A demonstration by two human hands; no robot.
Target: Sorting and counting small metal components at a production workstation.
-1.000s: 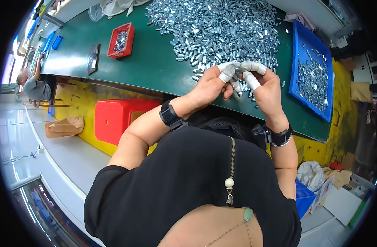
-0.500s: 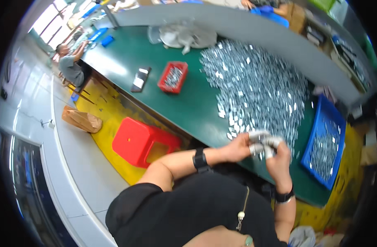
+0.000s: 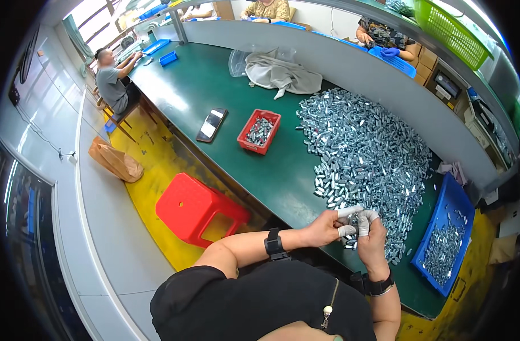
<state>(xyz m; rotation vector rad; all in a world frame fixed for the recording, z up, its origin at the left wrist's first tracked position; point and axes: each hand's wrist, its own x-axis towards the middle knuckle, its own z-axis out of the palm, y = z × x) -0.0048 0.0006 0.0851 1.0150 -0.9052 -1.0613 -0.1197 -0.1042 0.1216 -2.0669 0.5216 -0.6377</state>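
My left hand [image 3: 327, 228] and my right hand [image 3: 372, 238] meet over the near edge of a wide heap of small shiny metal parts [image 3: 368, 148]. White covers sit on the thumb and forefinger of both. The fingers are closed in a pinch, tips almost touching. A greyish bit shows between them, too small and hidden to name. To the right, a blue tray [image 3: 427, 238] holds many similar metal pieces. A red plastic bin [image 3: 259, 149] with more small parts stands on the green table [image 3: 271, 182], left of the heap.
A phone [image 3: 212, 125] lies left of the red bin. Grey cloth [image 3: 282, 71] rests by the partition [image 3: 351, 52]. A red stool [image 3: 194, 207] and a paper bag [image 3: 115, 160] stand on the yellow floor. A seated person [image 3: 115, 85] works at the far left; others sit beyond the partition.
The view has shifted, so the table and heap sit lower in the picture and look sharper. My hands stay together over the heap's near edge, fingers still pinched.
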